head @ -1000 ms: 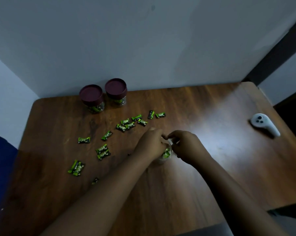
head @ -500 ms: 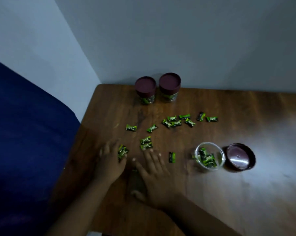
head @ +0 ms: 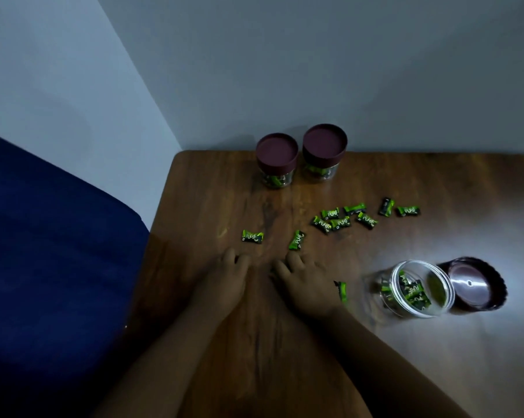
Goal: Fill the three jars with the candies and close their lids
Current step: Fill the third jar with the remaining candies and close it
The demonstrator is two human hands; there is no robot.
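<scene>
1. While your left hand (head: 224,285) and right hand (head: 310,286) lie palm-down side by side on the table (head: 284,342), near its left edge, the fingers of both curl loosely downward. Whether either one has a candy under it, you cannot tell from here.

2. Your open jar (head: 417,289) stands to the right of your right hand, partly filled, with its lid (head: 477,285) lying upturned just beyond it on the right. If you sweep candies rightward carelessly, your forearm may well knock this light jar over and spill what is in it.

3. One candy (head: 342,289) sits tucked against the right side of your right hand; it could be dragged or flicked away as you lift.

4. Two candies, the left one (head: 252,236) and the slanted one (head: 296,240), lie just beyond your fingertips. A cluster (head: 342,220) and a pair (head: 401,208) lie farther right. The slick wrappers may slide off the left edge onto the blue seat (head: 58,251) if pushed.

5. Two closed jars (head: 300,158) stand at the far edge by the wall, touching or nearly so, candies visible through the glass. Reaching far could bump them.

6. The dim light makes dark wrappers easy to miss.

7. The green wrappers read "PULSE" in pale lettering; smaller print is illegible. No writing shows on the jars or lids.
</scene>
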